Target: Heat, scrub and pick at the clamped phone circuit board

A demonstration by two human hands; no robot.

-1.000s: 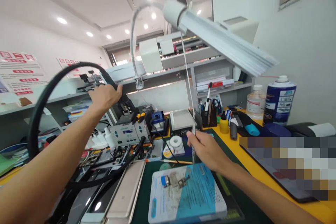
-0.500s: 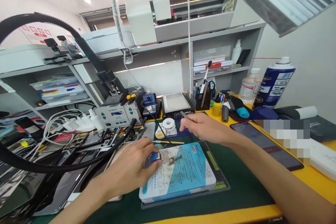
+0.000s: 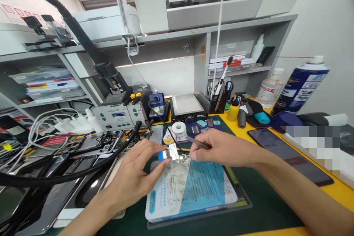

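Observation:
My left hand (image 3: 139,166) pinches the blue end of a small flex-cable part (image 3: 173,153) between thumb and fingers. The part has a whitish flat middle and a metallic, component-covered end. My right hand (image 3: 221,149) is closed round grey metal tweezers (image 3: 197,141), whose back end points up and left. Its fingertips are close to the part's metallic end; whether they touch it I cannot tell. Both hands are above the far edge of a flat, stained white-and-blue box (image 3: 204,188), which lies on a dark perforated tray (image 3: 243,191).
Phones and parts crowd the left, crossed by a black hose (image 3: 83,180). Behind the hands are a solder spool (image 3: 179,128), a heating plate (image 3: 186,105) and a soldering-iron stand (image 3: 158,108). A large phone (image 3: 290,156), yellow bottle (image 3: 233,111) and spray can (image 3: 300,86) stand or lie right.
My right hand has come down and toward my left hand, close to the part's end. The part is now lifted, showing its white middle. My view has shifted slightly.

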